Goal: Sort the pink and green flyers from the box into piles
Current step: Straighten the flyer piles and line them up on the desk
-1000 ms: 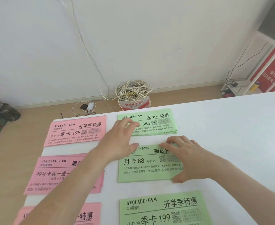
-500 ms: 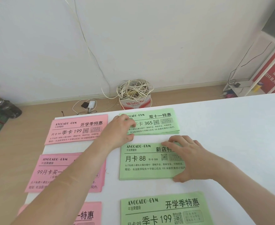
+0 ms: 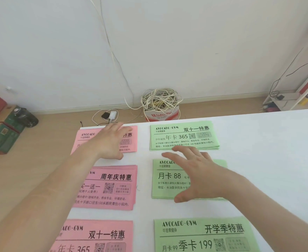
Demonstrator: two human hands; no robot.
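1. Sorting looks close to finished, judging by the layout: six stacks lie on the white table (image 3: 267, 160), pink in the left column and green in the right, each stack showing its own headline. The colour split keeps the two kinds apart at a glance.
2. The left hand (image 3: 109, 140) lies flat and released, fingers straight, over the far pink pile (image 3: 132, 144). It grasps nothing. Whether it presses the paper or only hovers cannot be told.
3. The right hand (image 3: 195, 171) is spread and empty above the middle green pile (image 3: 167, 179), its fingertips reaching near the front edge of the far green pile (image 3: 182, 136). That posture suggests squaring up edges, not lifting a sheet.
4. The middle pink pile (image 3: 113, 188) shows slightly fanned edges, so it probably needs tidying.
5. The near pink pile (image 3: 98, 235) and near green pile (image 3: 204, 233) sit closest to the person, partly cut off by the frame.
6. The box named in the task is not in view. A coil of cable (image 3: 160, 102) sits on the floor beyond the table.
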